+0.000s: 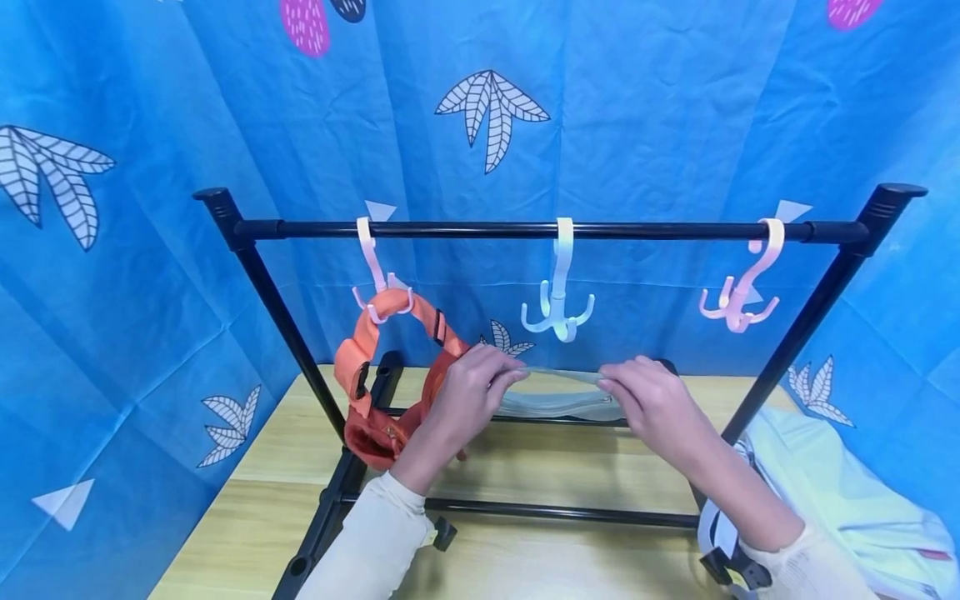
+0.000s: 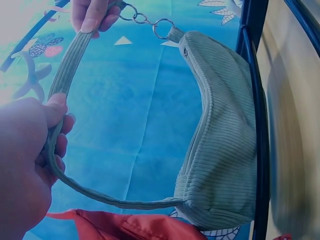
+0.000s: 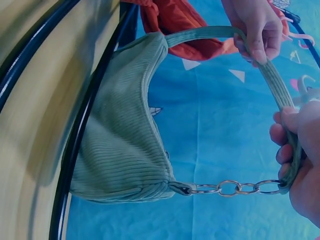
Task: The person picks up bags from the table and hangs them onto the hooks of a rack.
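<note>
A pale green corduroy handbag (image 2: 220,125) hangs by its strap (image 3: 277,82) between my two hands, below the rack's top bar. My left hand (image 1: 472,387) pinches one part of the strap, thumb on top. Farther along, near the metal chain links (image 3: 230,188), my right hand (image 1: 656,408) grips it too. In the head view the bag's zipped top shows between the hands, its lower part hidden behind a black bar. Above and just beyond the hands, a light blue four-pronged hook (image 1: 558,287) hangs from the bar.
The black rack (image 1: 465,231) spans the wooden table (image 1: 555,467). On its left pink hook (image 1: 367,250) hangs an orange-red bag (image 1: 375,437); another pink hook (image 1: 742,292) hangs at right. A whitish cloth bag (image 1: 840,492) lies right. Blue printed cloth (image 1: 637,108) surrounds everything.
</note>
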A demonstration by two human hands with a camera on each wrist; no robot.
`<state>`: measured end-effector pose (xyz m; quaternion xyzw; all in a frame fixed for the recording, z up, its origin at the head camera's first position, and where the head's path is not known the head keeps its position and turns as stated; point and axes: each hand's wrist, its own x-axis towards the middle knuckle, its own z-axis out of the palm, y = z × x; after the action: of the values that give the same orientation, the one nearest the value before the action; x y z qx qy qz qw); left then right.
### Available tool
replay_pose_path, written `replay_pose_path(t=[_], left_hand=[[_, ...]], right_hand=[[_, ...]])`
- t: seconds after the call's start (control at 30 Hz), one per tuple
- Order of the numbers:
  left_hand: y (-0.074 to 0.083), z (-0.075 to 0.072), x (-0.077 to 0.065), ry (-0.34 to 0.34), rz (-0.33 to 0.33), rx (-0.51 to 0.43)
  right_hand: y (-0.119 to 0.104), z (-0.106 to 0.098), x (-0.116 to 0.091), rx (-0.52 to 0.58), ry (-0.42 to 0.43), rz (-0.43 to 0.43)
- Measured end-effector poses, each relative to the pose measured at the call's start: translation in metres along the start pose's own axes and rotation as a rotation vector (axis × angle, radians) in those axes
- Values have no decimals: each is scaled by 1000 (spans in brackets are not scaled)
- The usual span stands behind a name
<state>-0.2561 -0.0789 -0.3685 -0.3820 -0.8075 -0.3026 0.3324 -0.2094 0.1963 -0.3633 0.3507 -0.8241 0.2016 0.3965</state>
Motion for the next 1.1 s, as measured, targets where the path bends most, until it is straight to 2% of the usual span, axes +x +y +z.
replay_pose_path(t=[0.37,0.8,1.1], left_hand=[[6,-8,6,26,2,8],[8,-16,14,95,56,-4],[8,-23,18,112,71,2]], right_hand=[[-1,-8,5,-7,-12,24],[-4,-14,15,-11,29,-15],[-7,-18,21,-27,56,-45]])
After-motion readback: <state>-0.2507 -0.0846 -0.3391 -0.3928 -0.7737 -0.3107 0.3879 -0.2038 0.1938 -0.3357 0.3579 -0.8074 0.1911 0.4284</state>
